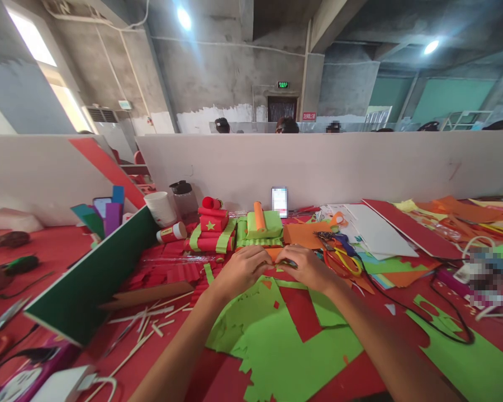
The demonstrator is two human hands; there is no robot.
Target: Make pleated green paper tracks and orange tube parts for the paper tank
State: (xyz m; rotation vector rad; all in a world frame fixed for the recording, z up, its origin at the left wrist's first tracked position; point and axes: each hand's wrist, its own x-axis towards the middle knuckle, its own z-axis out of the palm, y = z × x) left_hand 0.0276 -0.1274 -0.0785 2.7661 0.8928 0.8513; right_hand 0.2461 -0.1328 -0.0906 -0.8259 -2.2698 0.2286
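Observation:
My left hand (249,267) and my right hand (304,268) meet near the middle of the table, fingers bent and pinched together. Between them shows an orange strip (273,254) of paper or foam sheet, partly hidden by my fingers. Below my wrists lies a large green sheet (293,360) with ragged cut edges. Just beyond my hands sits a green block-like craft piece (268,224) with an orange roll (259,215) on top. To its left stands a red craft model (212,231) with green bands and a yellow star.
Right of my hands are yellow-handled scissors (347,262) and blue-handled pliers (339,243). A dark green board (92,279) stands upright at left, near thin wooden sticks (145,321). A phone (279,201) leans on the white partition (318,162). A black cable (402,315) crosses the right side.

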